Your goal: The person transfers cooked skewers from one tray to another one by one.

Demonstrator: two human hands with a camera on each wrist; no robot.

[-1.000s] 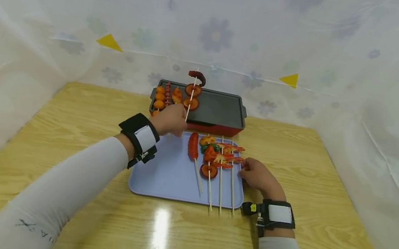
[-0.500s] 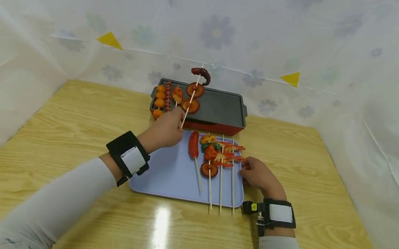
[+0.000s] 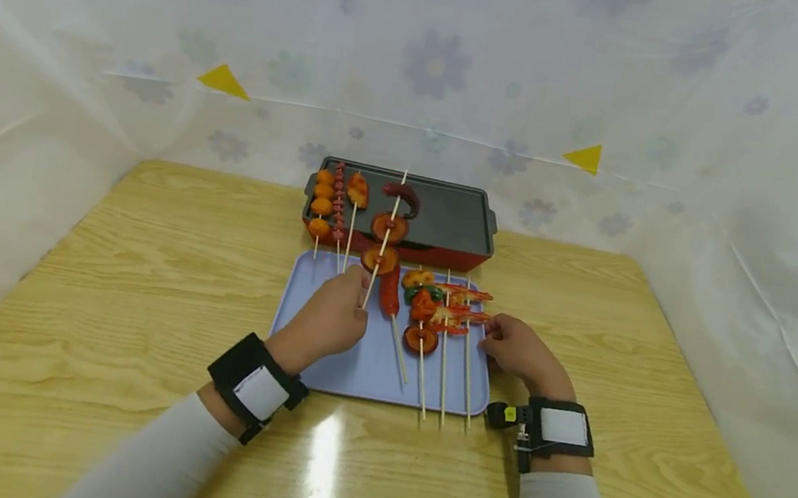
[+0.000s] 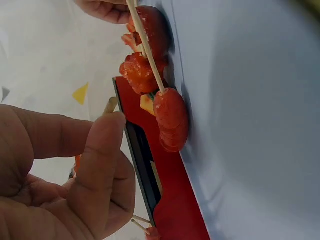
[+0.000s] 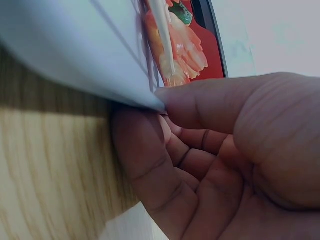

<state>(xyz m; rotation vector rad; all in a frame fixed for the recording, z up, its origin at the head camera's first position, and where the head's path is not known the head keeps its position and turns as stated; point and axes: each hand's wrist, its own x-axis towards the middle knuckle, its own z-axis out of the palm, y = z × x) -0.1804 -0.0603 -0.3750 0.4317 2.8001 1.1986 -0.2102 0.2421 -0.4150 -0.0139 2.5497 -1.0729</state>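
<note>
My left hand (image 3: 330,316) pinches the bare stick of a skewer (image 3: 387,235) between thumb and fingers. That skewer carries a dark octopus tentacle and two round mushroom slices; its upper part overlaps the grill and its lower part the tray. The stick's end (image 4: 111,105) shows between the fingertips in the left wrist view. Over at the tray's right side, my right hand (image 3: 523,354) grips the rim of the lilac tray (image 3: 351,382), thumb on top and finger beneath. On the tray lie a sausage skewer (image 3: 391,292), a mixed skewer (image 3: 420,340) and two shrimp skewers (image 3: 448,323).
Behind the tray stands a grill (image 3: 449,213) with a dark plate and red body. Its left part bears a skewer of orange balls (image 3: 321,205), one of small red pieces (image 3: 338,212) and one with a browned piece (image 3: 358,191). All stand on a wooden table (image 3: 164,252).
My left hand has drawn the tentacle-and-mushroom skewer back from the grill toward me, over the tray. My right hand has stayed on the tray's rim.
</note>
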